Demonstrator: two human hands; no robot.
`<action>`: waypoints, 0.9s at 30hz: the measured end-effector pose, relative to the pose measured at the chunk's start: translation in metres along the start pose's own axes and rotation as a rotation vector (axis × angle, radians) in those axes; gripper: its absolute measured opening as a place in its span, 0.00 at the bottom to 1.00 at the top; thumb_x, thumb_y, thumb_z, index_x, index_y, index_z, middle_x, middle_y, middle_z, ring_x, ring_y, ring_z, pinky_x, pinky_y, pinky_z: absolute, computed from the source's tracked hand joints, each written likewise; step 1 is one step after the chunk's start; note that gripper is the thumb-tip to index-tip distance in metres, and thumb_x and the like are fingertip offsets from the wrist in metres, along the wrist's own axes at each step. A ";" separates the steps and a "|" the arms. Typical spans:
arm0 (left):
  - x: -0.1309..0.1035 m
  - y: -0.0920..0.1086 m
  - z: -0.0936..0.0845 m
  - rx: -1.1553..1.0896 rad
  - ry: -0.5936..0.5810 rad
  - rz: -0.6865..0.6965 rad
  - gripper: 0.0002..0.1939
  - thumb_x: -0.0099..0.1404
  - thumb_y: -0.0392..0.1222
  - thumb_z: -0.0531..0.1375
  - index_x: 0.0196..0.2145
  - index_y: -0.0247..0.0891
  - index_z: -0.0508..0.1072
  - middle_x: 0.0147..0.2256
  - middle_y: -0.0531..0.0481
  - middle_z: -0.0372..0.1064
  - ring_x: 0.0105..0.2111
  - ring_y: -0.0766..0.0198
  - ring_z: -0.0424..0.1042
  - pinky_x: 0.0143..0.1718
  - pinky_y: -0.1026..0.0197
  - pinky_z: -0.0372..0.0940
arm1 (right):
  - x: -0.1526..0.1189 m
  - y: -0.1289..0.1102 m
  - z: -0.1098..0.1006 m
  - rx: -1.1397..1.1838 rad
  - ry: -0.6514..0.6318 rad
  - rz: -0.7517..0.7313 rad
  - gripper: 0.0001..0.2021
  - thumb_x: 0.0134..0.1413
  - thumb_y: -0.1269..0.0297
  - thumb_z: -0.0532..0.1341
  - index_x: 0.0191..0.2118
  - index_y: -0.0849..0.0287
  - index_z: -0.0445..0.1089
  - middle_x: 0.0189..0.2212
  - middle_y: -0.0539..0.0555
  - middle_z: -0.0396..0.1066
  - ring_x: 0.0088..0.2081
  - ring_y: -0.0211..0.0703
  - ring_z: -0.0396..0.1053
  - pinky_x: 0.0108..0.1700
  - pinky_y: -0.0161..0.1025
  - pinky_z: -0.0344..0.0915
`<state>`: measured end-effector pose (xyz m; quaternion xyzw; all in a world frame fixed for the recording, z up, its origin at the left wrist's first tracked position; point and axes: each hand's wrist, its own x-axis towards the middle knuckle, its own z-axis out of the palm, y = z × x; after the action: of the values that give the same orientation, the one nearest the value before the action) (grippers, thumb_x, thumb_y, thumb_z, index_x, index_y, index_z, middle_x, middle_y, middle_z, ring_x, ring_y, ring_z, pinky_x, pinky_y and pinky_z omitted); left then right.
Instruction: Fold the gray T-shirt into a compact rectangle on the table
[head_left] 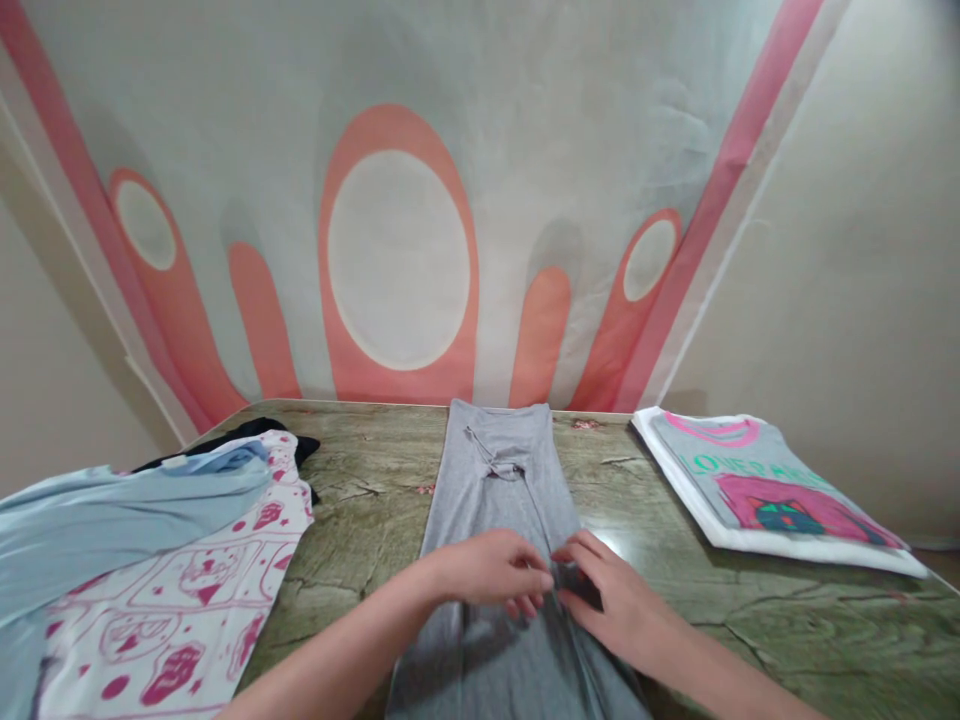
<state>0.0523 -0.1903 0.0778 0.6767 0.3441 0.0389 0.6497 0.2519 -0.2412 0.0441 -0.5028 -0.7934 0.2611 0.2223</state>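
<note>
A long grey garment [480, 510] lies lengthwise in front of me, its narrow end at the table's far edge and a thin drawstring [491, 460] near that end. My left hand [499, 570] is over its middle, fingers loosely bent and slightly apart, with nothing visible in them. My right hand [604, 590] reaches in from the right edge with curled fingers and thumb at a fold of the grey cloth. The fingertips of both hands nearly meet. Some of the left fingers are partly hidden beneath that hand.
On the left lie a light blue garment [150, 510], a white one with pink prints [210, 585] and a black one [259, 428]. A folded grey printed shirt [724, 465] rests on white cloth [810, 560] at right. Behind the wooden-patterned table [360, 500] stands a decorated wall [510, 150].
</note>
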 end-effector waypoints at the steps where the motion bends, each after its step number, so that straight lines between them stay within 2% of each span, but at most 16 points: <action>1: 0.004 -0.002 -0.010 0.060 0.082 0.008 0.16 0.56 0.51 0.58 0.33 0.34 0.71 0.29 0.47 0.70 0.27 0.63 0.71 0.27 0.65 0.63 | -0.011 -0.006 -0.001 -0.014 -0.022 0.019 0.13 0.48 0.70 0.56 0.42 0.57 0.65 0.39 0.54 0.63 0.38 0.41 0.64 0.41 0.37 0.60; 5: 0.024 -0.009 -0.037 0.155 0.275 0.049 0.12 0.56 0.46 0.57 0.29 0.33 0.71 0.27 0.47 0.71 0.28 0.62 0.71 0.28 0.64 0.64 | -0.040 -0.022 -0.006 -0.057 -0.159 0.114 0.14 0.47 0.68 0.57 0.43 0.56 0.65 0.39 0.54 0.63 0.34 0.40 0.64 0.37 0.36 0.60; 8: 0.041 -0.012 -0.039 0.018 0.330 0.034 0.12 0.53 0.45 0.60 0.31 0.33 0.70 0.27 0.47 0.70 0.30 0.61 0.72 0.31 0.63 0.64 | -0.047 -0.026 -0.005 -0.104 -0.248 0.168 0.16 0.45 0.65 0.58 0.44 0.56 0.65 0.40 0.55 0.64 0.36 0.42 0.64 0.38 0.36 0.59; 12: 0.053 -0.011 -0.032 -0.340 0.346 0.015 0.15 0.52 0.42 0.63 0.36 0.32 0.68 0.34 0.45 0.70 0.37 0.61 0.72 0.39 0.61 0.64 | -0.047 -0.025 0.003 -0.201 -0.251 0.148 0.17 0.44 0.67 0.57 0.44 0.57 0.66 0.37 0.54 0.67 0.37 0.45 0.65 0.37 0.38 0.58; 15: 0.053 -0.012 -0.031 -0.541 0.350 0.001 0.17 0.52 0.40 0.65 0.38 0.32 0.66 0.38 0.43 0.69 0.39 0.60 0.71 0.42 0.60 0.64 | -0.048 -0.018 0.010 -0.222 -0.209 0.118 0.18 0.43 0.71 0.54 0.44 0.57 0.66 0.32 0.52 0.69 0.32 0.42 0.66 0.34 0.36 0.56; 19: 0.052 -0.014 -0.032 -0.642 0.334 -0.013 0.19 0.51 0.38 0.66 0.39 0.33 0.65 0.39 0.44 0.69 0.38 0.60 0.72 0.42 0.60 0.65 | -0.049 -0.009 0.013 -0.157 -0.143 0.110 0.18 0.43 0.73 0.53 0.43 0.55 0.66 0.26 0.48 0.68 0.28 0.38 0.65 0.30 0.33 0.54; 22: 0.052 -0.016 -0.030 -0.688 0.318 -0.005 0.18 0.52 0.37 0.66 0.39 0.33 0.65 0.39 0.44 0.69 0.38 0.61 0.72 0.42 0.60 0.65 | -0.049 -0.012 0.008 -0.120 -0.118 0.120 0.15 0.46 0.71 0.52 0.42 0.55 0.66 0.25 0.48 0.69 0.27 0.37 0.65 0.30 0.32 0.54; 24: 0.053 -0.018 -0.029 -0.728 0.324 0.003 0.17 0.52 0.36 0.65 0.39 0.33 0.65 0.38 0.43 0.70 0.37 0.61 0.73 0.41 0.60 0.66 | -0.050 -0.017 0.005 -0.116 -0.152 0.140 0.14 0.48 0.65 0.54 0.43 0.55 0.66 0.25 0.48 0.70 0.27 0.38 0.65 0.30 0.33 0.54; 27: 0.053 -0.021 -0.029 -0.784 0.336 0.005 0.17 0.52 0.34 0.65 0.39 0.32 0.66 0.38 0.41 0.70 0.38 0.60 0.73 0.42 0.60 0.66 | -0.051 -0.025 0.007 -0.184 -0.230 0.183 0.18 0.44 0.60 0.58 0.45 0.55 0.66 0.26 0.50 0.71 0.27 0.41 0.67 0.28 0.34 0.53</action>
<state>0.0695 -0.1394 0.0420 0.3638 0.4028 0.2783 0.7925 0.2506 -0.2977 0.0497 -0.5580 -0.7851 0.2624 0.0582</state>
